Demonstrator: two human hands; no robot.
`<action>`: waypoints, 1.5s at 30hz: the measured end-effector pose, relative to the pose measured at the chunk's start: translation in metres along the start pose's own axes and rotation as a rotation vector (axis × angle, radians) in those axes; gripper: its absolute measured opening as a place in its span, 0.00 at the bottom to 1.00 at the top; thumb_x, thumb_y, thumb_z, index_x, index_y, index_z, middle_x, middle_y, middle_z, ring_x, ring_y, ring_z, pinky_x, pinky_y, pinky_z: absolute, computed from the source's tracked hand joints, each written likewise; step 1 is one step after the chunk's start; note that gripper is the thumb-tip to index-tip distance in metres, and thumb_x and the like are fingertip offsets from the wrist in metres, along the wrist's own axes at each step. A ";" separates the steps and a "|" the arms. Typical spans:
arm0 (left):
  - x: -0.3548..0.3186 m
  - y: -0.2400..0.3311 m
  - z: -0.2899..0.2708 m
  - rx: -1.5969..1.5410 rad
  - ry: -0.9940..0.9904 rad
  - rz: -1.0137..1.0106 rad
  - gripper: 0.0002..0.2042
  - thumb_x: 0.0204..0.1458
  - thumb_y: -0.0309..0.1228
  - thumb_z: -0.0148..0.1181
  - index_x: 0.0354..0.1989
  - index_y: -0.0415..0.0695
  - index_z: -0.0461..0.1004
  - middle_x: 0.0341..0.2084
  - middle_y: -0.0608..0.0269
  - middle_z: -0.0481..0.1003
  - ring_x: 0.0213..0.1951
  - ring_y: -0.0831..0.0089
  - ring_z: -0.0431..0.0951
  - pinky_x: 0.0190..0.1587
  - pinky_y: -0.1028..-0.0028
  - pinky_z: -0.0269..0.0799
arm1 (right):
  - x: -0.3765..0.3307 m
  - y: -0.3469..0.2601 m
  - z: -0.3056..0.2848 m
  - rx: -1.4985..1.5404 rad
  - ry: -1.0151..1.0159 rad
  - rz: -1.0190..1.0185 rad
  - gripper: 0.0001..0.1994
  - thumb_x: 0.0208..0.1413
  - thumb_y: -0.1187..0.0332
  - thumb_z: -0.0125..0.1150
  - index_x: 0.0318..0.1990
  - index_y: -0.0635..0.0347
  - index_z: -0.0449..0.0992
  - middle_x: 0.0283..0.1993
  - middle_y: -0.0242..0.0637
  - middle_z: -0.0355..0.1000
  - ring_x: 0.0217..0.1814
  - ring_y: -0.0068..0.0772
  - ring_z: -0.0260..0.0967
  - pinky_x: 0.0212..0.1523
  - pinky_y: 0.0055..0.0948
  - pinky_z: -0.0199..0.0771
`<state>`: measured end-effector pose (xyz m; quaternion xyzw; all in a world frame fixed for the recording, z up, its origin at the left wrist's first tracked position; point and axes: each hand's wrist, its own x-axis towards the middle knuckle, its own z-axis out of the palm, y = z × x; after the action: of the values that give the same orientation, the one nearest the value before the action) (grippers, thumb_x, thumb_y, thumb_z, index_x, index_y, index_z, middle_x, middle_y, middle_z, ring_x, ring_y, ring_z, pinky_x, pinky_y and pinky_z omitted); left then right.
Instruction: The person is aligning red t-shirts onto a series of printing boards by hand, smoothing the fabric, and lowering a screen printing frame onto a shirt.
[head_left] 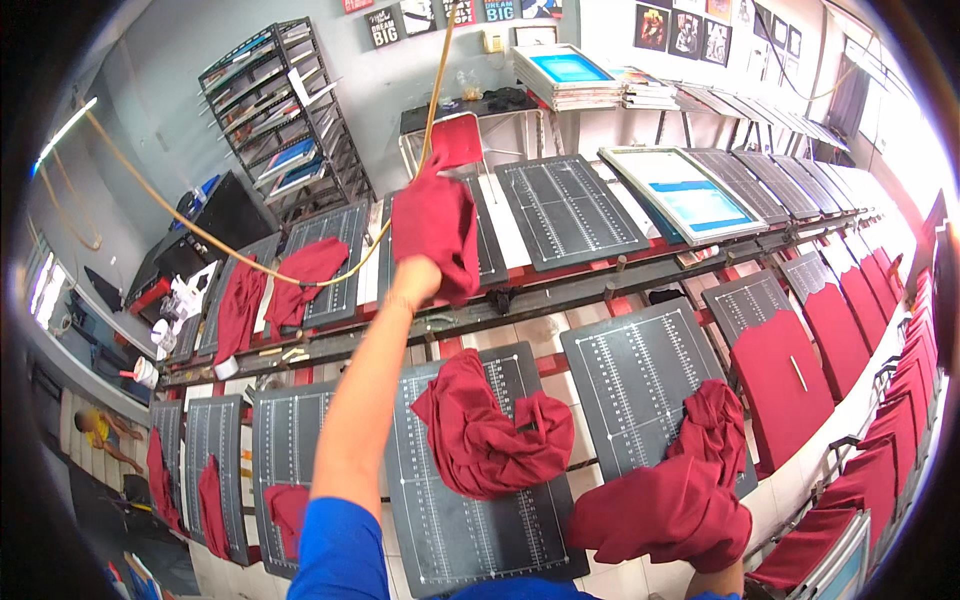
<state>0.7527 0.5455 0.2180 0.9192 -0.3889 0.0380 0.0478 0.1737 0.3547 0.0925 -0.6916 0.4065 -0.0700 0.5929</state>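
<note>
Maroon cloth is filling most of the scene. The left hand (415, 280) is reaching far forward over the table (560, 290), its fingers closing on a maroon shirt (435, 225) and holding it up above a dark ruled platen (490, 240) in the far row. The right hand is lying hidden under a bundle of maroon shirts (665, 510) at the lower right, so I cannot tell whether its fingers are spread or gripping; the bundle is hanging just beside the near platens. Another crumpled shirt (490, 430) is lying on the near platen (470, 520) directly in front. A yellow hose (200, 230) is curving across the far row.
</note>
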 end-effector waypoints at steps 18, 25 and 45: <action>-0.667 -0.001 0.188 -0.897 -0.230 -0.672 0.17 0.63 0.30 0.49 0.59 0.40 0.68 0.46 0.57 0.75 0.41 0.66 0.76 0.47 0.63 0.77 | 0.092 -0.084 0.191 -0.010 -0.372 -0.387 0.10 0.66 0.65 0.54 0.48 0.61 0.72 0.35 0.33 0.76 0.31 0.24 0.75 0.30 0.27 0.75; -0.625 0.076 0.171 -1.369 -0.304 -0.622 0.12 0.66 0.31 0.51 0.47 0.36 0.76 0.39 0.60 0.80 0.36 0.76 0.79 0.38 0.77 0.75 | -0.193 0.125 0.158 0.100 -0.270 0.193 0.15 0.67 0.62 0.53 0.52 0.63 0.75 0.43 0.35 0.78 0.37 0.25 0.77 0.33 0.24 0.76; -0.479 0.526 0.160 -1.154 -0.355 0.138 0.16 0.61 0.35 0.58 0.51 0.36 0.72 0.40 0.52 0.80 0.40 0.64 0.80 0.44 0.69 0.74 | -0.168 0.196 -0.133 -0.113 0.474 -0.178 0.25 0.57 0.60 0.66 0.55 0.66 0.68 0.47 0.49 0.76 0.39 0.37 0.76 0.41 0.35 0.76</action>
<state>0.0466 0.5030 0.0385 0.7098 -0.4076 -0.3299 0.4704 -0.1079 0.3683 0.0231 -0.7209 0.4749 -0.2594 0.4331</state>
